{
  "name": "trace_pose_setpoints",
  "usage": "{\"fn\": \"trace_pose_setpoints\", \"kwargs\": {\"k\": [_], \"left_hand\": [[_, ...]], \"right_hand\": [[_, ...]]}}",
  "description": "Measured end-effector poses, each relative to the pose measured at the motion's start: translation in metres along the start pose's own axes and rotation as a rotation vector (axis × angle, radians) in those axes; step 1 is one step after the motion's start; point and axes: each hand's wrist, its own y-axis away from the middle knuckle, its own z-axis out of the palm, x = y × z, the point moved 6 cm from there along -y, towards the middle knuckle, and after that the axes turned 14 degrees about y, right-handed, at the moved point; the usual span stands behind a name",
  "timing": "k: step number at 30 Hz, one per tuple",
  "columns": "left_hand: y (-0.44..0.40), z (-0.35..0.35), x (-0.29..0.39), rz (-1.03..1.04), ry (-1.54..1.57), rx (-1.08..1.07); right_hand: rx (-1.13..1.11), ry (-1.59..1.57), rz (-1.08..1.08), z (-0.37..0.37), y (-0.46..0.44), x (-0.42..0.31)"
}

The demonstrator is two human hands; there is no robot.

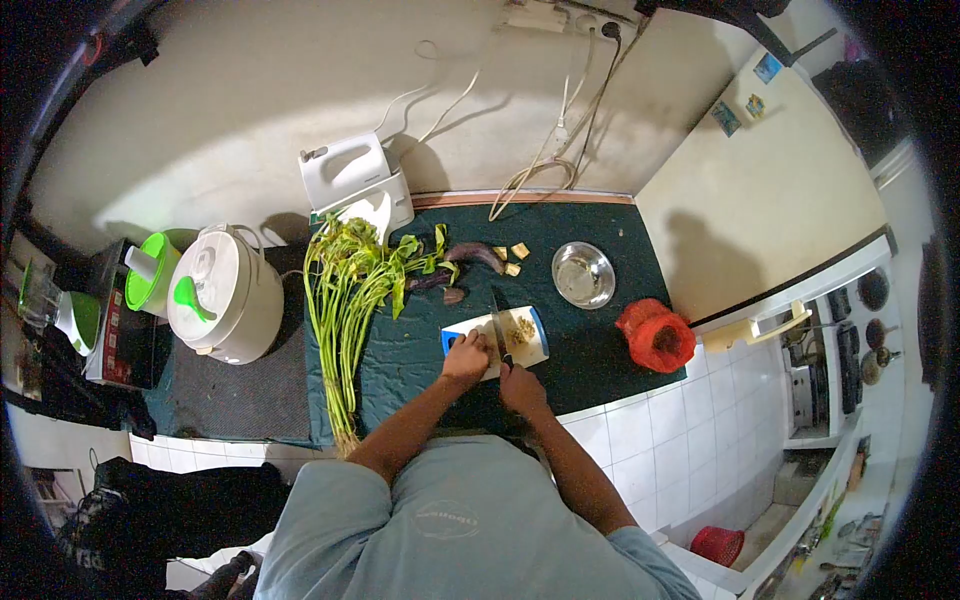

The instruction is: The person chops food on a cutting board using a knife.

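A white cutting board with blue ends (pixel 537 350) lies on the dark green counter cover (pixel 420 345). My right hand (pixel 521 388) is closed round the handle of a knife (pixel 498 325), whose blade points away from me over the board. On the board's left part rests my left hand (pixel 467 357), fingers curled down; what they hold, if anything, is hidden. Small chopped pieces (pixel 522 329) lie right of the blade. Behind the board are dark purple eggplants (pixel 478 254) and pale cut chunks (pixel 513 269). A metal bowl (pixel 583 276) stands at the back right.
Leafy green stalks (pixel 335 330) lie along the left. Beyond them stand a white rice cooker (pixel 225 295) and a hand mixer (pixel 345 172). A red mesh bag (pixel 656 336) sits near the counter's right edge. Cables (pixel 560 165) hang on the wall behind.
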Motion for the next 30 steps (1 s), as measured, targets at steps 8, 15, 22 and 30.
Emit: {"fn": "trace_pose_setpoints", "kwargs": {"k": [8, 15, 22, 30], "left_hand": [[0.003, -0.005, -0.004, -0.077, 0.081, -0.012], [0.016, 0.002, -0.038, -0.278, 0.381, -0.021], [0.023, -0.008, -0.054, -0.323, 0.41, -0.007], [0.012, -0.008, -0.024, -0.089, 0.188, -0.029]], "right_hand": [[0.013, -0.063, 0.099, 0.015, 0.009, 0.004], [-0.022, -0.056, 0.057, 0.028, 0.0, 0.009], [0.052, 0.097, 0.07, 0.024, 0.014, 0.014], [0.093, 0.141, 0.09, 0.006, 0.02, 0.025]]}}
